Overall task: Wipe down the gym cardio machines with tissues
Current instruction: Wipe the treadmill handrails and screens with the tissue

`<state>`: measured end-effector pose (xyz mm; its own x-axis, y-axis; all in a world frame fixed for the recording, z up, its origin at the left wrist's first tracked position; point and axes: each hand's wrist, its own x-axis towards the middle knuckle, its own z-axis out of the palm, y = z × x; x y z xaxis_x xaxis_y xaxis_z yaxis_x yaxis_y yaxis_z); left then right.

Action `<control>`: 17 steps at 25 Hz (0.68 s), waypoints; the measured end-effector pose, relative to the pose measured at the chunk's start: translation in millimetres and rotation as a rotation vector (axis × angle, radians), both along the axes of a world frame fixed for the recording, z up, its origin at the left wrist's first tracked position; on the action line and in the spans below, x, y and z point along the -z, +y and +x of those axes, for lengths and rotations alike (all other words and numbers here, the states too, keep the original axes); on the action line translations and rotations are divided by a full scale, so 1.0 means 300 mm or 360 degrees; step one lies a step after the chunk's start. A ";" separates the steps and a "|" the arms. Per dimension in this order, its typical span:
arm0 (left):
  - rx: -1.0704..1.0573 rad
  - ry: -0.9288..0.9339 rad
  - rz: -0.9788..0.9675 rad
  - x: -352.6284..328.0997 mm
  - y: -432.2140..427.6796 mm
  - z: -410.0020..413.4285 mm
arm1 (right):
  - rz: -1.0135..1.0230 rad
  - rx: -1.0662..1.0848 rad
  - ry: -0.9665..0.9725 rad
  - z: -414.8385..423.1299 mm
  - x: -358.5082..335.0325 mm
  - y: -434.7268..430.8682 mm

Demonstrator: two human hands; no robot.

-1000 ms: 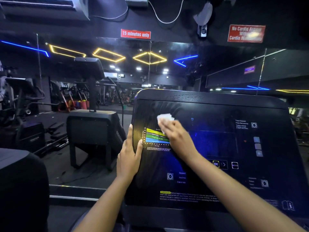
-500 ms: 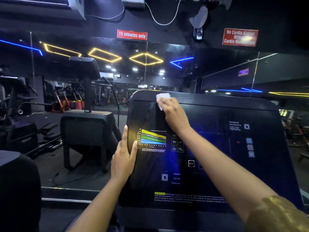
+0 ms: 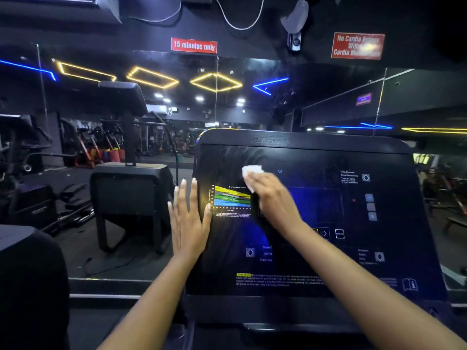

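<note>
A cardio machine's black console (image 3: 316, 261) fills the centre and right, tilted toward me, with a coloured heart-rate chart on its left side and dim button labels. My right hand (image 3: 274, 200) holds a small white tissue (image 3: 250, 171) against the upper left part of the console face, just above the chart. The tissue sticks out past my fingertips. At the console's left edge is my left hand (image 3: 188, 221), fingers straight and spread, thumb lying on the console face beside the chart.
Another black machine (image 3: 126, 193) with a raised screen stands to the left on the dark floor. A dark rounded shape (image 3: 27, 279) fills the lower left corner. A mirror wall ahead reflects more gym gear, under a red "15 minutes only" sign (image 3: 194, 45).
My right hand swept the tissue up to the console's top edge, then back down to just above the chart. My left hand's fingers have straightened and spread at the left edge.
</note>
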<state>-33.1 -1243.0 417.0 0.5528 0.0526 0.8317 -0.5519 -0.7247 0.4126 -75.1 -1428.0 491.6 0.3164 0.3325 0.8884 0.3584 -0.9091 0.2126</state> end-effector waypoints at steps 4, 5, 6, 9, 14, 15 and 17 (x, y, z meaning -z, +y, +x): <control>-0.0118 -0.0280 0.0645 -0.001 -0.031 0.015 | -0.0382 -0.0026 -0.0031 -0.009 0.183 0.054; -0.0147 -0.0309 0.0728 0.007 -0.035 0.020 | -0.0326 -0.0013 -0.0015 0.000 0.172 0.026; -0.0180 -0.0317 0.0771 0.014 -0.033 0.026 | -0.0225 0.0031 -0.0035 0.016 0.144 -0.012; -0.0246 -0.0324 0.0788 0.021 -0.032 0.029 | 0.0171 0.0270 -0.0076 0.046 0.022 -0.162; -0.0277 -0.0322 0.0797 0.019 -0.038 0.023 | 0.0231 0.0099 -0.0194 0.051 0.003 -0.044; -0.0285 -0.0320 0.0800 0.019 -0.038 0.023 | 0.0012 0.0040 -0.0189 0.055 0.036 0.037; -0.0299 -0.0326 0.0804 0.019 -0.037 0.021 | -0.0271 0.0037 -0.0192 0.081 0.070 0.126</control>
<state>-26.8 -1254.2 411.2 0.3975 -0.2972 0.8682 -0.4267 -0.8975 -0.1119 -50.9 -1390.3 470.6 0.2202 0.4752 0.8519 0.3003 -0.8639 0.4043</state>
